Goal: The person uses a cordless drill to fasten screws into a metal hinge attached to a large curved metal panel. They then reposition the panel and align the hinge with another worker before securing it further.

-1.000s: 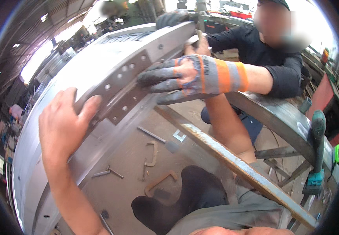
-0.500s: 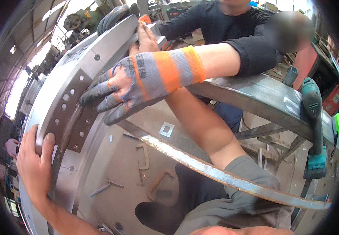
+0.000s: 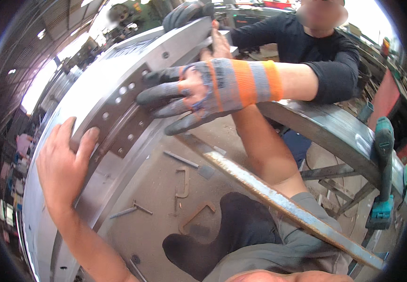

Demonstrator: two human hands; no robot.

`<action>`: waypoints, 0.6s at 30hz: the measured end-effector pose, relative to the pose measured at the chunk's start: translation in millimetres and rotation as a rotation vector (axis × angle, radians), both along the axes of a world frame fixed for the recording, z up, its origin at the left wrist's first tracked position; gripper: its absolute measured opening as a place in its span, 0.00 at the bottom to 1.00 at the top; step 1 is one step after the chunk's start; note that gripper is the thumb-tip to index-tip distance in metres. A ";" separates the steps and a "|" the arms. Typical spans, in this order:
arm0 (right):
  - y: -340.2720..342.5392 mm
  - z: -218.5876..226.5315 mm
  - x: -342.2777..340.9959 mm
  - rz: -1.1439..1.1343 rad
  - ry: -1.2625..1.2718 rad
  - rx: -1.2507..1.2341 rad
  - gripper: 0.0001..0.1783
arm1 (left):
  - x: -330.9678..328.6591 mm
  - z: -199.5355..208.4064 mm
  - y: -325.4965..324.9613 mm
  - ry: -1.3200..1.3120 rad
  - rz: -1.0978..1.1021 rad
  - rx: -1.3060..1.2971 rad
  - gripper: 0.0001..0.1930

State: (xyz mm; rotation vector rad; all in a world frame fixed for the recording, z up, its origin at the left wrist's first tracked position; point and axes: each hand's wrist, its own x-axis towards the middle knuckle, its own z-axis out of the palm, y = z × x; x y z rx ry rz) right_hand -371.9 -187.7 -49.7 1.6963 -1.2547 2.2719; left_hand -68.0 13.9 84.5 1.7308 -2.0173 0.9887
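My bare left hand [image 3: 67, 160] is closed over the edge of a large curved silver steel beam [image 3: 79, 87], thumb on the inner side. Beside the thumb is a dark plate with round holes [image 3: 105, 116], crossed by a dark bar [image 3: 119, 123]. My bare right hand [image 3: 218, 46] rests against the beam's far end, fingers stretched upward; part of its palm is hidden. A co-worker's hand in a torn grey-and-orange glove [image 3: 213, 89] reaches over my right forearm, fingertips at the plate. Their other gloved hand [image 3: 184, 18] lies on top of the beam's end.
A rusty-edged metal strip [image 3: 278, 199] slants across in front of me. At right, a teal cordless power tool [image 3: 383, 174] hangs by a steel beam [image 3: 325, 127]. C-shaped clamps [image 3: 183, 182] and a metal rod [image 3: 180, 159] lie on the floor. The co-worker [image 3: 288, 42] stands opposite.
My view has shifted, so the beam and all hands appear farther right. My left hand stays on the beam's edge, and the co-worker's glove stays near the plate.
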 end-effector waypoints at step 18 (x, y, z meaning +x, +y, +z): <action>5.0 5.8 -1.3 0.036 0.804 -0.269 0.30 | -5.1 11.3 5.3 0.083 0.031 0.174 0.32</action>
